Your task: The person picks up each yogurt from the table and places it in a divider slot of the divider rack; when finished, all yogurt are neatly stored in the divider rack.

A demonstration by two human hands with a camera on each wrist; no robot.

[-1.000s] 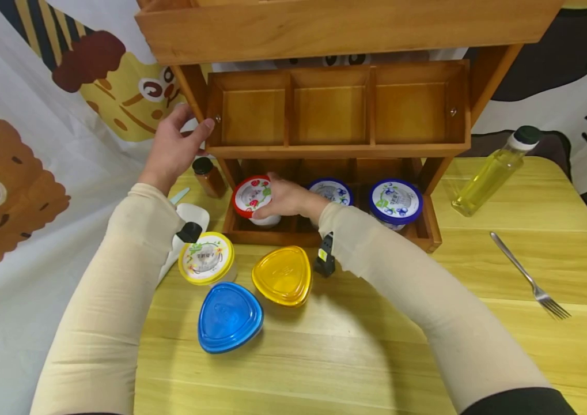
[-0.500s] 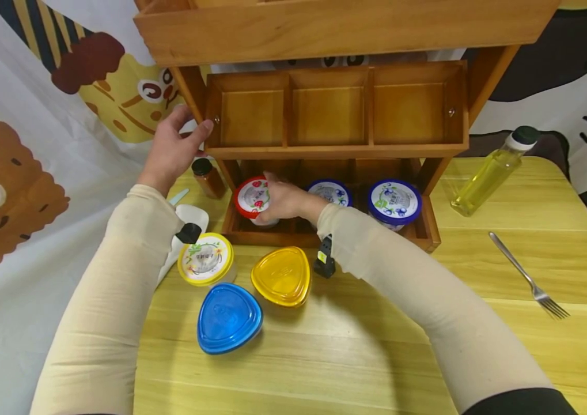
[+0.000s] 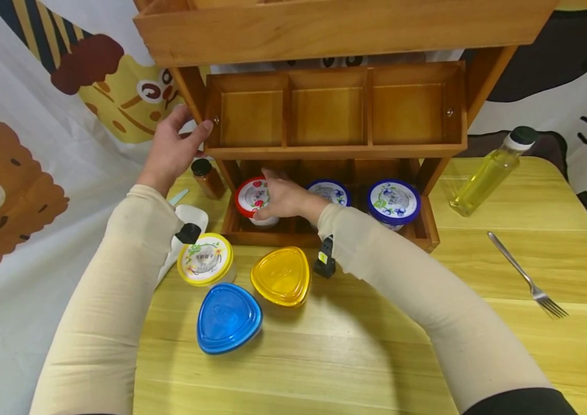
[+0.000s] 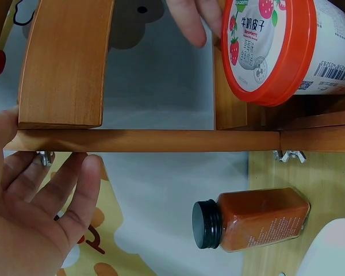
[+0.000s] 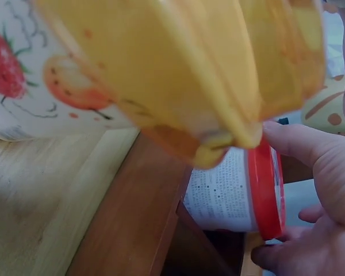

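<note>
A red-lidded strawberry cup [image 3: 250,197] stands tilted in the left bottom compartment of the wooden rack [image 3: 334,151]. My right hand [image 3: 268,197] grips it from the right, with fingers curled over the lid rim. The right wrist view shows the thumb on the red rim of the cup [image 5: 233,187], behind a blurred yellow container [image 5: 178,63]. My left hand [image 3: 176,144] rests against the rack's left post, thumb at the middle tray's corner. Seen from the left wrist, the left hand [image 4: 40,201] has its fingers straight beside the wooden rail [image 4: 144,140]. The cup [image 4: 287,46] lies above the rail.
Two blue-lidded cups [image 3: 330,192] [image 3: 394,202] fill the other bottom compartments. In front lie a yellow-lidded cup [image 3: 205,259], a yellow triangular container [image 3: 280,275] and a blue one [image 3: 228,317]. A spice jar [image 3: 207,177] stands left of the rack. An oil bottle [image 3: 487,173] and fork [image 3: 526,282] are on the right.
The right hand's fingers have crept slightly left over the red lid. The cup and the left hand have hardly moved.
</note>
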